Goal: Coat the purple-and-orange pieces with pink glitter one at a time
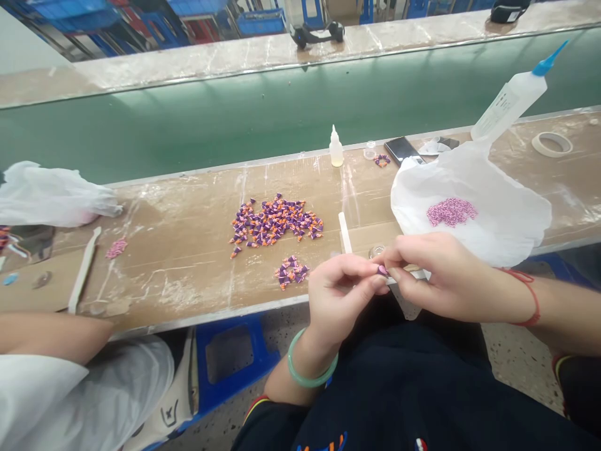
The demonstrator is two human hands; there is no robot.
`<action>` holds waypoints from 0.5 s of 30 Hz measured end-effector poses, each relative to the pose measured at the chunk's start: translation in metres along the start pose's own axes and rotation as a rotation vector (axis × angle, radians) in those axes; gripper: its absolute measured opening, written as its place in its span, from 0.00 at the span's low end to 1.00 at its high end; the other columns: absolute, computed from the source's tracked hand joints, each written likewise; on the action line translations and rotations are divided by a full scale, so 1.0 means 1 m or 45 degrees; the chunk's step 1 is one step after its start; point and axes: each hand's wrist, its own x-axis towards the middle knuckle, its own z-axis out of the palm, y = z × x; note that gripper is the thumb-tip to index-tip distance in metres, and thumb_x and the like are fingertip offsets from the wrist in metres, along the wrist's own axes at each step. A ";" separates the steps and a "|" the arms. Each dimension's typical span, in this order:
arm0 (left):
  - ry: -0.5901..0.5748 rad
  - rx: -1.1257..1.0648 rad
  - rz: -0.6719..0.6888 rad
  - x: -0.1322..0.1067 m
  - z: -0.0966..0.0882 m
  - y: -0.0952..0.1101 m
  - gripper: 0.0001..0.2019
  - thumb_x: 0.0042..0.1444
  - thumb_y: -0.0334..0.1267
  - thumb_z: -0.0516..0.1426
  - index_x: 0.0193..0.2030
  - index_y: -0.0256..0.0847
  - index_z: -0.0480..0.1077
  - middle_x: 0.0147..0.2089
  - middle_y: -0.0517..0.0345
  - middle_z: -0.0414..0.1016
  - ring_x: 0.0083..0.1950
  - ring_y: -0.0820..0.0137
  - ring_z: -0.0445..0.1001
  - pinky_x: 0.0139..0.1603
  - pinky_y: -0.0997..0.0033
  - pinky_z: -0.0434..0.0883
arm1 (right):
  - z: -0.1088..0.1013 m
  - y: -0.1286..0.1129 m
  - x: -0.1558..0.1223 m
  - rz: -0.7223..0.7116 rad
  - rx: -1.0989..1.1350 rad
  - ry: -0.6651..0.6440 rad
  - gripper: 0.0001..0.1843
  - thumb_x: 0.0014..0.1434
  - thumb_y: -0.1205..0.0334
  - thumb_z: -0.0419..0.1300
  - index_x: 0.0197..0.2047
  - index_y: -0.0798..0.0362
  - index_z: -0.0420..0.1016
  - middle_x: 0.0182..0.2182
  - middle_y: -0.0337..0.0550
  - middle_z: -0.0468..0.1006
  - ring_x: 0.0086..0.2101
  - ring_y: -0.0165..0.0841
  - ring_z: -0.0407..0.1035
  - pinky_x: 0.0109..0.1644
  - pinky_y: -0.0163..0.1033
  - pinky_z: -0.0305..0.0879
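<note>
A small purple-and-pink piece (382, 270) is pinched between the fingertips of my left hand (335, 294), which wears a green bangle. My right hand (434, 275), with a red cord at the wrist, is closed in a pinch on the same piece from the other side. Fingers partly cover the piece, so its full shape is hidden. Left of my hands lies a small cluster of purple-and-orange pieces (292, 272), with a larger heap of purple-and-orange pieces (277, 220) behind it. Tiny pink parts (451, 212) lie on a white sheet (511, 216) beyond my right hand.
A flat white stick (345, 233) and a small dropper bottle (336, 149) stand before my hands. Farther right are a phone (402, 150), a large blue-tipped bottle (511, 103) and a tape roll (552, 145). A co-worker's arm (51, 338) rests at the left. A green strip runs behind the table.
</note>
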 end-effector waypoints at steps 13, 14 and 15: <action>0.123 0.059 -0.239 -0.017 -0.014 -0.016 0.17 0.44 0.48 0.73 0.28 0.39 0.75 0.29 0.57 0.81 0.23 0.72 0.78 0.27 0.71 0.79 | 0.028 0.010 -0.004 0.017 0.061 -0.049 0.09 0.63 0.69 0.52 0.32 0.54 0.71 0.26 0.40 0.75 0.25 0.29 0.67 0.29 0.33 0.59; 0.141 0.065 -0.284 -0.023 -0.017 -0.020 0.18 0.43 0.49 0.73 0.28 0.38 0.75 0.28 0.56 0.81 0.23 0.71 0.78 0.27 0.71 0.79 | 0.035 0.012 -0.006 0.035 0.081 -0.061 0.09 0.63 0.69 0.52 0.33 0.54 0.71 0.26 0.41 0.76 0.25 0.29 0.68 0.29 0.33 0.60; 0.153 0.075 -0.332 -0.028 -0.020 -0.024 0.18 0.43 0.50 0.73 0.28 0.38 0.75 0.28 0.56 0.81 0.23 0.71 0.78 0.28 0.70 0.79 | 0.043 0.015 -0.008 0.055 0.108 -0.076 0.10 0.63 0.69 0.52 0.33 0.54 0.72 0.26 0.41 0.76 0.26 0.29 0.69 0.30 0.33 0.61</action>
